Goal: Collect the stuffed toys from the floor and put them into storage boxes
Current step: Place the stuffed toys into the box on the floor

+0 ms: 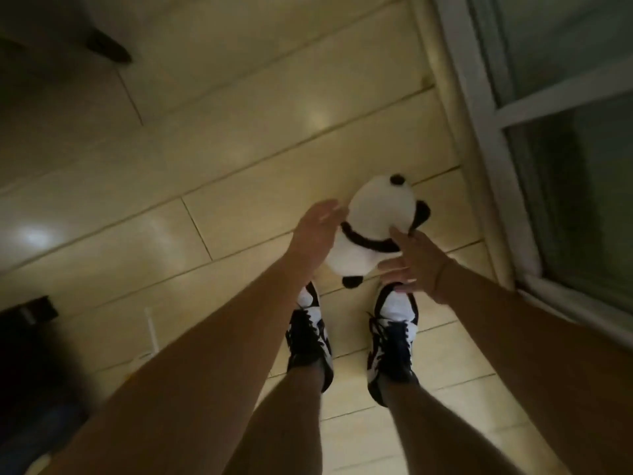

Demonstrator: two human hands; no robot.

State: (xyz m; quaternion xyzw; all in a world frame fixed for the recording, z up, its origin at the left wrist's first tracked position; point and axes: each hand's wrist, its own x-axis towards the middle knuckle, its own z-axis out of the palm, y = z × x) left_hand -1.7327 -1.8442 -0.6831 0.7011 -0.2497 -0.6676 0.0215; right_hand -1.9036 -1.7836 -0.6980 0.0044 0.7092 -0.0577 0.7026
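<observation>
A black-and-white panda plush [378,214] is just ahead of my two sneakers, with its head pointing away from me and one black foot near my toes. My left hand [317,231] lies flat against its left side, fingers stretched out along the head. On the right side my right hand [416,262] has its fingers spread; one fingertip touches the black band at the panda's neck and the thumb is by its body. Neither hand has closed around the plush. I cannot tell whether it rests on the floor or is lifted. No storage box is in view.
The floor is pale tile [239,173]. A white-framed glass door or window [534,166] runs along the right side. A dark piece of furniture [27,354] stands at the lower left, and a dark object [108,49] lies at the upper left.
</observation>
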